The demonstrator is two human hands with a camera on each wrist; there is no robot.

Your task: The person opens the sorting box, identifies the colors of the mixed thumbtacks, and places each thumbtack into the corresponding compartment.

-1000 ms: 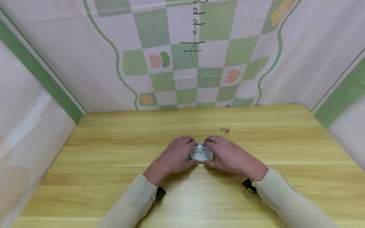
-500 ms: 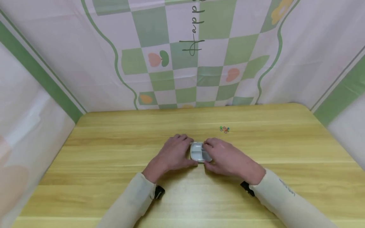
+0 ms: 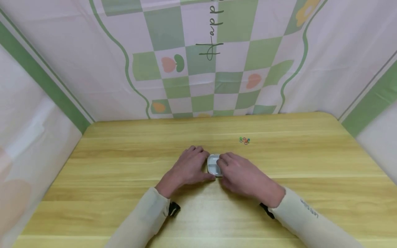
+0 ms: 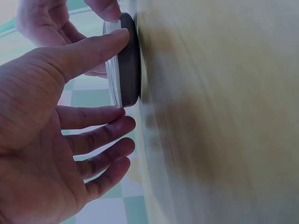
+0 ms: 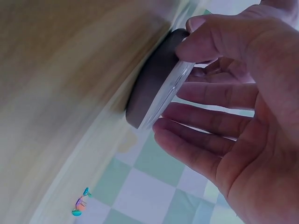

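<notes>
A small rounded-square compartment box (image 3: 213, 166) lies on the table between both hands. It has a clear, divided top and a dark base (image 4: 130, 67). My left hand (image 3: 190, 167) grips its left side, thumb (image 4: 96, 51) at the near edge and index fingertip at the far edge; the other fingers spread loosely. From the right, my right hand (image 3: 242, 175) curls over the box and hides its right half in the head view. In the right wrist view, the right thumb (image 5: 201, 42) presses the rim where the clear top (image 5: 168, 91) meets the base, with the fingers across the top.
Several tiny coloured ring-like pieces (image 3: 244, 140) lie together on the wooden table (image 3: 124, 203), beyond the right hand. A checked white and green curtain (image 3: 201, 82) hangs at the table's far edge, with more curtain at both sides.
My right hand has slid left over the box, its fingers curling further across the top. The left fingers have drawn back from the top to the box's left side.
</notes>
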